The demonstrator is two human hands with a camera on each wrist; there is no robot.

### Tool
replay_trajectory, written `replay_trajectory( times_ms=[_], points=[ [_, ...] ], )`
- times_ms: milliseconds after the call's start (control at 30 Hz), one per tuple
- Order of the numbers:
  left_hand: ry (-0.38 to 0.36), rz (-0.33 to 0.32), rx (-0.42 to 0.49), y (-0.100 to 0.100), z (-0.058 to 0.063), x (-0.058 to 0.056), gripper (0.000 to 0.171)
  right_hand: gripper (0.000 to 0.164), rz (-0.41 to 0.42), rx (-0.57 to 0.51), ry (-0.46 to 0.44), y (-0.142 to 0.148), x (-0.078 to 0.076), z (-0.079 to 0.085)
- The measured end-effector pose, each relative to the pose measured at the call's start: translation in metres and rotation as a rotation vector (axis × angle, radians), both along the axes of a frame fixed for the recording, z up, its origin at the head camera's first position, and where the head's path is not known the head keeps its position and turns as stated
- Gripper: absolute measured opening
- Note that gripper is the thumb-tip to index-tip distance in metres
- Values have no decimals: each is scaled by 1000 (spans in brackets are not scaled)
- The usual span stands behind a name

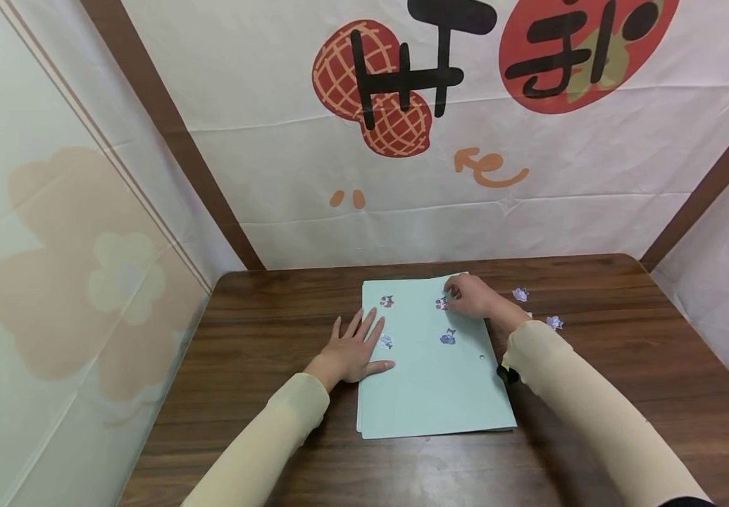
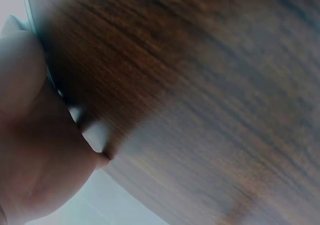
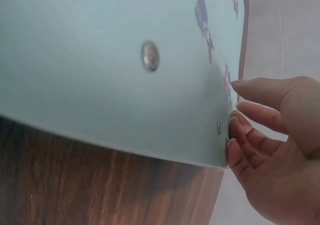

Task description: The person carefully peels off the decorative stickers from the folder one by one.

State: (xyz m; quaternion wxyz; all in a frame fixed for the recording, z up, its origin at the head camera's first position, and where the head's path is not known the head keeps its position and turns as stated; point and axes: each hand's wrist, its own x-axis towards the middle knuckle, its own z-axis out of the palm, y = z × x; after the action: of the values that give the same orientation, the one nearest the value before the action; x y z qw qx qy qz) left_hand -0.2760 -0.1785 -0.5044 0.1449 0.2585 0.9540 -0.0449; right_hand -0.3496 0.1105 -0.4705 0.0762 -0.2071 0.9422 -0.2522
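Note:
A pale mint folder-like sheet (image 1: pixel 434 394) with a metal stud (image 3: pixel 150 56) lies on the table. My left hand (image 1: pixel 353 351) rests flat, fingers spread, on its left edge, partly over a blue-purple cartoon sticker (image 1: pixel 386 342). At the upper right corner, my right hand (image 1: pixel 470 296) has its fingers bent, with thumb and fingertips on the sheet beside a pink cartoon sticker (image 1: pixel 441 303). The right wrist view shows the thumb tip (image 3: pixel 237 85) at that sticker's edge. A second pink sticker (image 1: pixel 387 301) sits at the upper left, and a purple one (image 1: pixel 448 336) sits below the right hand.
Two loose purple cut-out stickers lie right of the sheet on the brown wooden table (image 1: pixel 618 394): one farther back (image 1: pixel 520 294) and one nearer (image 1: pixel 554 322). A dark object (image 1: pixel 508 374) shows by the right cuff. A printed white cloth (image 1: pixel 288 169) hangs behind the table.

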Motion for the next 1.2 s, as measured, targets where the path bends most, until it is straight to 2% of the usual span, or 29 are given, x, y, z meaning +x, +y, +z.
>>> replay_trajectory(
  times_ms=[300,667,967,1200],
  points=[
    [-6,-1,21,-1,3,0,89,30,-35,6,-3,2,-6,-4],
    [-3,1,16,-1,2,-1,90,26,-50,21,-6,1,-7,-3],
    [-17,9,17,-1,-3,-2,91,20,-90,28,-32,-1,-5,-3],
    [-22,5,66,-3,-8,-3,93,16,-107,24,-65,-2,-5,-3]
  ],
)
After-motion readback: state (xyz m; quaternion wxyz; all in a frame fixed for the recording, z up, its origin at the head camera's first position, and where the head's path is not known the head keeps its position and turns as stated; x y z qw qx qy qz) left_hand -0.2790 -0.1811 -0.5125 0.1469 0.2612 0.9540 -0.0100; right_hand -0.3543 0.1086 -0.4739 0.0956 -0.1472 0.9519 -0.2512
